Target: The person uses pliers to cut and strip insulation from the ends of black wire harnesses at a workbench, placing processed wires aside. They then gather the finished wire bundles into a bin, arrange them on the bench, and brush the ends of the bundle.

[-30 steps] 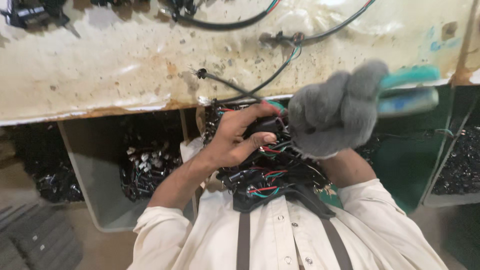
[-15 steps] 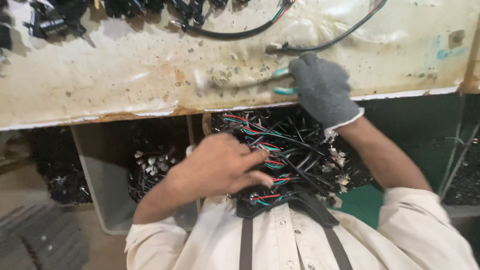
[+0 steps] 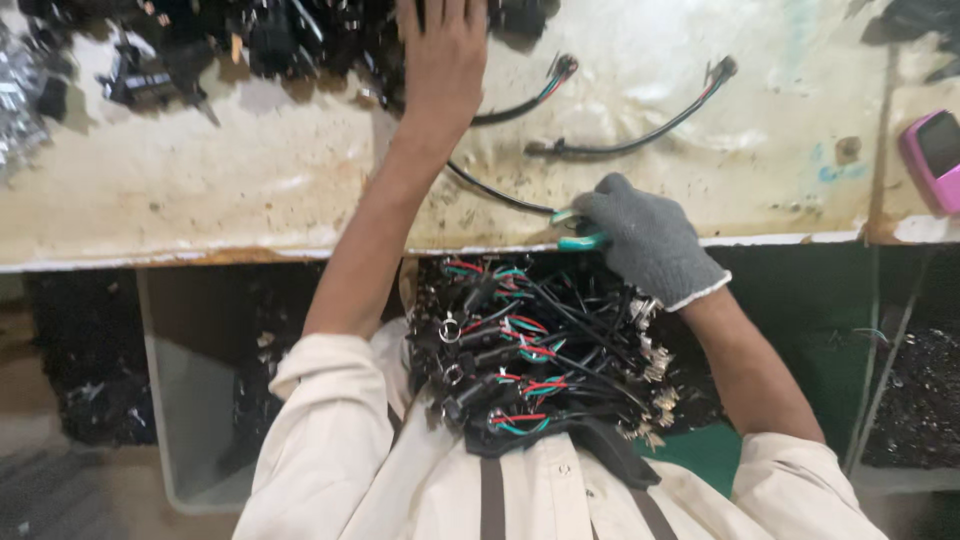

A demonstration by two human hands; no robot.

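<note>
1. Head view, looking down: worn, stained cream tabletop (image 3: 200, 190) fills the upper half of the frame.
2. Left hand (image 3: 440, 55), bare, at top centre, arm stretched up across the tabletop. Fingers spread fairly wide, flat on the edge of a pile of black connector parts (image 3: 260, 40) at upper left. Can't tell if it's gripping any one piece.
3. Right hand (image 3: 645, 240) in a grey knit glove, centre right at the near tabletop edge. Fingers curled tight around teal-handled pliers (image 3: 575, 232); only the handle ends show.
4. Black cable (image 3: 495, 195) runs from the pliers up-left, passing under the left forearm.
5. Two more short black cable leads (image 3: 640, 135) with coloured wires at their ends lie on the tabletop above the gloved hand, apart from it.
6. Bundle of wire harnesses (image 3: 530, 360), black with red and green strands and metal terminals, sits in the lap at centre, below the tabletop edge.
7. Pink phone (image 3: 935, 155) at right edge.
8. Grey bin (image 3: 165, 430) at lower left under the tabletop.
</note>
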